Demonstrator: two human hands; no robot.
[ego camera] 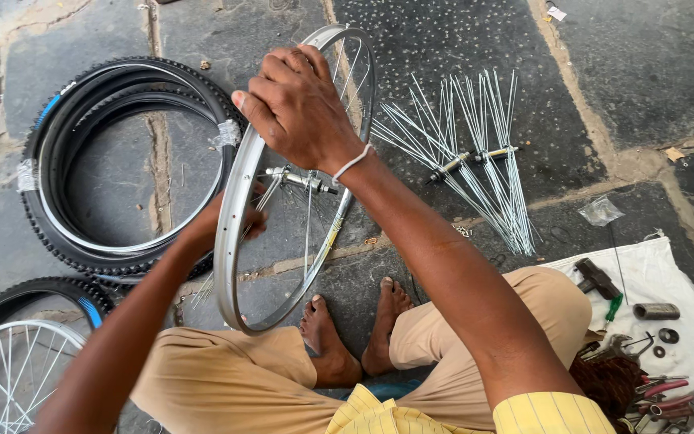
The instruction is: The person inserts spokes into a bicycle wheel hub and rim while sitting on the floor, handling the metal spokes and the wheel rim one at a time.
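A silver bicycle wheel rim [234, 241] stands upright on the stone floor in front of my crossed legs, with a hub [299, 180] and a few spokes inside it. My right hand [295, 108] grips the top of the rim from above, fingers curled over it. My left hand [230, 213] reaches behind the rim near the hub, at the loose spokes; the rim partly hides its fingers, so its grip is unclear.
Bundled black tyres [122, 161] lie on the left. A built wheel [10, 370] sits at the lower left. Two hubs with fanned-out spokes [475, 157] lie at the right. A white cloth [684, 297] holds pliers and small tools.
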